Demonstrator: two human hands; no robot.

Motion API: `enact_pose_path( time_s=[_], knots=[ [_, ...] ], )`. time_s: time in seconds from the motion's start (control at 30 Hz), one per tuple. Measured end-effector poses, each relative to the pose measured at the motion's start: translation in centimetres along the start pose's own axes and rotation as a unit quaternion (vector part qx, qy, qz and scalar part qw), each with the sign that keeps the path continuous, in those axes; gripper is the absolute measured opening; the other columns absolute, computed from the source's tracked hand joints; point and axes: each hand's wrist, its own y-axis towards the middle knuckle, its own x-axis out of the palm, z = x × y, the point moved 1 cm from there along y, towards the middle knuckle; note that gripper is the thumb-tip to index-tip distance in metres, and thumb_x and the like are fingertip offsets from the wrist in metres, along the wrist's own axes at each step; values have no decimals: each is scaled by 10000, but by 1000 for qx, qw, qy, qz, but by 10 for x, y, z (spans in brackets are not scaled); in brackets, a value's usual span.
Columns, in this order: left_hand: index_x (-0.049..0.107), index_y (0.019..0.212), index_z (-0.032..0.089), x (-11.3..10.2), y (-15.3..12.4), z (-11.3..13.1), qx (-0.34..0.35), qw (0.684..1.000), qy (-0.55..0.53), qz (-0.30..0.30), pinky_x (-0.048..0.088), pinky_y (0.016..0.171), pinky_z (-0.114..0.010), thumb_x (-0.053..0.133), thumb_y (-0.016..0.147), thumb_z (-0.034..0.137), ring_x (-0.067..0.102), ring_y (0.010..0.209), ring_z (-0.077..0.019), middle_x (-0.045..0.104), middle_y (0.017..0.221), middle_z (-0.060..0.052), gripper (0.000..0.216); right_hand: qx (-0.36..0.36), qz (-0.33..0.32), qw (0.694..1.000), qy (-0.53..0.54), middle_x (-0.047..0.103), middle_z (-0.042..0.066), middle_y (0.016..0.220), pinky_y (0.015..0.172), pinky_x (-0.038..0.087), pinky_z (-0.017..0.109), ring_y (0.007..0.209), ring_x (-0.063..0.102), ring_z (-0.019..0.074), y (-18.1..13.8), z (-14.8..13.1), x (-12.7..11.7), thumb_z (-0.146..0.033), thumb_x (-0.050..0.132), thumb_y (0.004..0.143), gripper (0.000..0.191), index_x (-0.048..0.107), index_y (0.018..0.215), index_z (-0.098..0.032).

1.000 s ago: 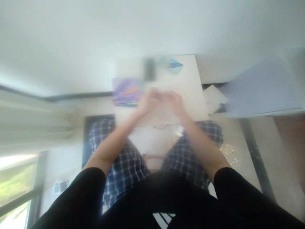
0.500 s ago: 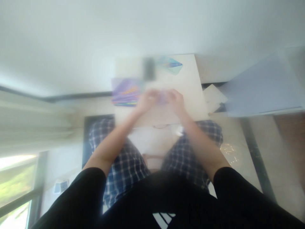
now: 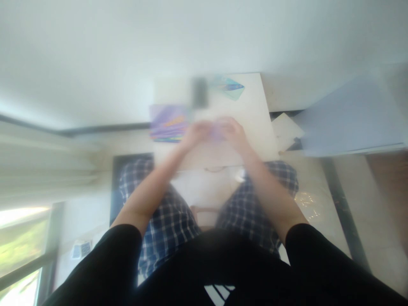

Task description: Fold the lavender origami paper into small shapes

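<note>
Surface first: what carries the things?

– It's a white surface [image 3: 255, 144], close in front of the person, likely placed there for easy reach from a seat.

– Next in size?

– A purple packet [image 3: 168, 121], lying flat at the left edge, perhaps put there to keep it out of the hands' way.

– And the hands?

– The left hand [image 3: 196, 134] and right hand [image 3: 235, 132] face each other over the middle, probably so both can manage one small thing.

– Anything beyond them?

– On the far side, towards the right, lies a teal packet [image 3: 234, 88]; left of it is a dark thing [image 3: 200, 92], too blurred to name. Both look set aside.

– And the smallest?

– A small purple piece [image 3: 218, 132], between the hands. Each grip looks narrow, holding it from one side, likely to keep it steady; separate fingers are too blurred to tell.
</note>
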Motion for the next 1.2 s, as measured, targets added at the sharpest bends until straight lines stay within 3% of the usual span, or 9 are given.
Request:
enact_pose_path(
  time_s=[0.17, 0.4, 0.67, 0.9, 1.07, 1.2],
  knots=[
    [612, 1243, 200, -1, -2, 3, 17, 999, -41, -25, 620, 709, -300, 692, 760, 353, 736, 877, -202, 757, 1090, -91, 512, 9, -29, 1000, -5, 739, 35, 1192, 869, 625, 377, 1056, 697, 224, -3, -10, -3, -473, 731, 745, 508, 665, 1209, -278],
    [663, 1153, 169, -2, 0, -3, 53, 998, -25, -32, 623, 745, -328, 694, 751, 351, 733, 929, -226, 756, 1099, -110, 443, 32, -30, 999, 14, 745, 45, 1121, 724, 648, 349, 995, 718, 242, -5, -11, -7, -651, 723, 727, 569, 690, 1141, -261],
    [703, 1095, 161, -2, 0, -3, 52, 998, -40, -24, 619, 813, -345, 734, 751, 357, 738, 923, -220, 777, 1039, -97, 397, 68, -24, 996, 43, 766, 75, 1079, 695, 652, 384, 912, 728, 254, -5, -14, -7, -578, 781, 676, 536, 736, 1064, -210],
    [702, 1113, 161, -1, 0, -2, 32, 995, -79, -59, 616, 846, -363, 786, 709, 359, 742, 976, -248, 776, 1076, -110, 458, 66, -1, 997, 42, 782, 74, 1014, 710, 656, 392, 896, 736, 249, -5, -12, -8, -532, 796, 658, 485, 749, 1000, -191],
    [702, 1129, 158, -1, -6, 9, 17, 992, -94, -83, 610, 881, -395, 806, 703, 359, 741, 1001, -266, 770, 1121, -122, 482, 57, 11, 997, 42, 777, 73, 1036, 752, 658, 415, 917, 735, 247, -5, -10, -10, -522, 775, 689, 463, 741, 1010, -191],
    [692, 1154, 162, -1, -5, 6, 12, 995, -77, -64, 600, 914, -436, 804, 707, 374, 732, 1034, -286, 761, 1151, -131, 507, 39, -1, 999, 35, 768, 76, 1100, 871, 633, 448, 992, 724, 250, -4, -11, -10, -414, 758, 699, 412, 738, 1045, -191]
  ],
)
